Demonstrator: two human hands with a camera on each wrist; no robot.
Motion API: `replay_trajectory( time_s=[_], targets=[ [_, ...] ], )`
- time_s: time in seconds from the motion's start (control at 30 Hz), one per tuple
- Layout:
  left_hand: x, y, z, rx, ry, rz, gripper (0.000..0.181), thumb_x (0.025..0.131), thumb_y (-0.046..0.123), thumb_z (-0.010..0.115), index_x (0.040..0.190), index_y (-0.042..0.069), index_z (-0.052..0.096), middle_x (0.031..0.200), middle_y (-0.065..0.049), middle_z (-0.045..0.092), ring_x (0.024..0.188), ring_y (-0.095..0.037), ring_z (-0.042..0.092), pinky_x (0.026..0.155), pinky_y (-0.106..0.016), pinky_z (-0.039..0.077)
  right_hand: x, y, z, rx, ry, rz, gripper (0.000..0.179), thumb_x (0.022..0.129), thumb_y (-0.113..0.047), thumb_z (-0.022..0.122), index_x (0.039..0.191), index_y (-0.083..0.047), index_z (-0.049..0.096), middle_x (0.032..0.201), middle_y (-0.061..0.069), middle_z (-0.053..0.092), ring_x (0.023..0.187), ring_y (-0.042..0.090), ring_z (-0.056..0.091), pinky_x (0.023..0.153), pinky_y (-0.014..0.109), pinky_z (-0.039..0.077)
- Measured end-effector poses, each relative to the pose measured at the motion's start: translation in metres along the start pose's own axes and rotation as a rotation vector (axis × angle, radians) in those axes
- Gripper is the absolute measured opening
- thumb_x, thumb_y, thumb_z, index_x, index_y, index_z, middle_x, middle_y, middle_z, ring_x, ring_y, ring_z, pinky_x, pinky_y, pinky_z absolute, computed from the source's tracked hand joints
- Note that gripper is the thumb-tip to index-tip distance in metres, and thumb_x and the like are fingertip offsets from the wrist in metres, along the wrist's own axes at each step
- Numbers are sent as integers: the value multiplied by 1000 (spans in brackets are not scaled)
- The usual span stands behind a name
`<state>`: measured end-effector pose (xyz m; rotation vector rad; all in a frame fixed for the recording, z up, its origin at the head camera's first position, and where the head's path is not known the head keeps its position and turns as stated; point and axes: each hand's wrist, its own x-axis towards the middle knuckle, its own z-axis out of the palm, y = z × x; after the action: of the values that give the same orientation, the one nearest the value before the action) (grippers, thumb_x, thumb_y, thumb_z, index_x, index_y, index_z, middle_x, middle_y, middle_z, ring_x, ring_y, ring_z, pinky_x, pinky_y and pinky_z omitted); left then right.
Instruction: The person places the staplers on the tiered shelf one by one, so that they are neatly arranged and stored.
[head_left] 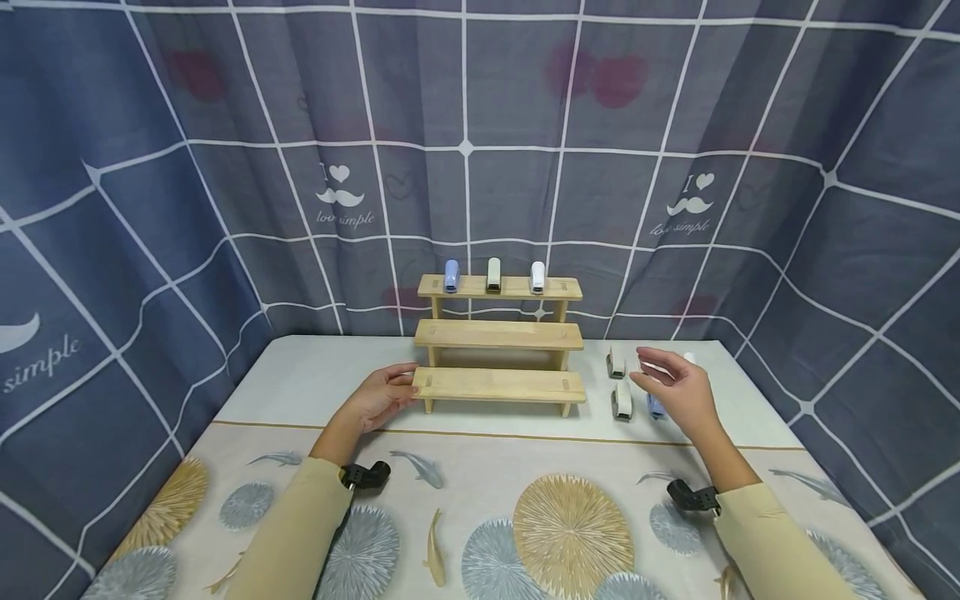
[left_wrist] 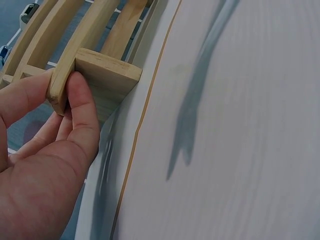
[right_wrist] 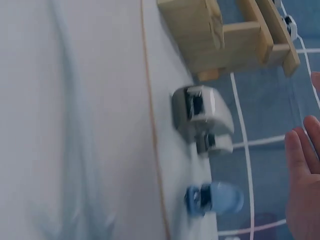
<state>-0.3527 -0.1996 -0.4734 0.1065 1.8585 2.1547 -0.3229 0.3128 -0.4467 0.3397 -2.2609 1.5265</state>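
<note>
A three-tier wooden display shelf (head_left: 498,383) stands on the table. My left hand (head_left: 378,397) pinches the left end of its lowest board, thumb on top and fingers beneath in the left wrist view. Along the top board sit a blue stapler (head_left: 452,276), a pale green stapler (head_left: 493,275) and a white stapler (head_left: 537,277). Over the table to the right, my right hand (head_left: 681,392) is held with fingers extended, holding nothing. Near it lie two off-white staplers (head_left: 622,401) and a blue stapler (right_wrist: 215,198) partly covered by the hand. Another white item (head_left: 689,357) shows behind the fingers.
A dark blue checked curtain (head_left: 517,200) hangs behind and on both sides. The white table surface (head_left: 322,367) meets a patterned cloth (head_left: 450,500) along a thin brown line in front of the shelf.
</note>
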Motion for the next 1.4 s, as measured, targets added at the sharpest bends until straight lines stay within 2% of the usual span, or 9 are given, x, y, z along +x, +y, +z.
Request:
replay_trajectory(
  time_s=[0.1,0.23,0.3,0.5,0.73,0.9,1.17,1.27,1.4],
  targets=[
    [1,0,1,4,6,-3,67,95,-14,57,156,-7,31,115,-5,66,99,-11,69,87,-24,61,-8,3,-8,-2,20,-10,50,89,-7,80,133,8,62,135,21,65,106,-8,67,88,11,56],
    [1,0,0,9,7,2,67,95,-14,56,156,-8,30,116,-6,66,99,-11,69,87,-24,61,-17,7,-20,-30,53,6,49,87,-8,82,130,7,65,126,-1,71,104,-9,67,88,9,55],
    [1,0,0,12,9,2,66,95,-14,56,156,-8,30,115,-5,65,98,-11,69,86,-23,61,-21,9,-25,-47,70,15,48,86,-8,82,129,6,66,122,-6,72,103,-10,67,89,9,54],
    [1,-1,0,12,2,2,66,96,-13,57,156,-8,29,115,-5,65,99,-11,69,86,-23,61,-28,18,-41,-105,105,25,47,85,-8,84,127,4,68,127,3,72,106,-11,65,92,10,54],
    [0,1,1,18,1,5,66,96,-13,56,156,-9,30,116,-6,65,98,-11,69,87,-24,61,-33,31,-57,-175,93,42,46,85,-14,85,127,-1,70,119,-15,71,112,-16,57,94,4,49],
    [0,2,1,27,16,-6,64,95,-13,57,154,-7,34,113,-4,66,96,-12,70,87,-24,61,-33,35,-65,-233,80,66,48,86,-21,84,128,-4,70,122,-14,67,115,-20,49,97,2,46],
    [-2,2,1,18,-6,17,66,93,-11,61,154,-9,34,114,-6,65,98,-13,69,88,-25,61,-32,37,-73,-245,17,83,57,86,-20,85,132,6,64,124,-20,62,114,-22,47,94,1,46],
    [-4,2,0,16,-23,36,67,93,-10,62,153,-11,34,115,-7,66,99,-13,69,87,-24,61,-29,40,-77,-264,-15,94,60,86,-20,85,134,7,62,128,-14,61,113,-23,44,94,2,47],
    [-4,3,1,22,-10,26,66,94,-11,60,154,-10,33,119,-10,65,100,-13,69,88,-24,61,-24,44,-83,-306,-64,174,70,85,-25,86,141,3,57,143,13,56,104,-22,46,88,2,49]
  ],
)
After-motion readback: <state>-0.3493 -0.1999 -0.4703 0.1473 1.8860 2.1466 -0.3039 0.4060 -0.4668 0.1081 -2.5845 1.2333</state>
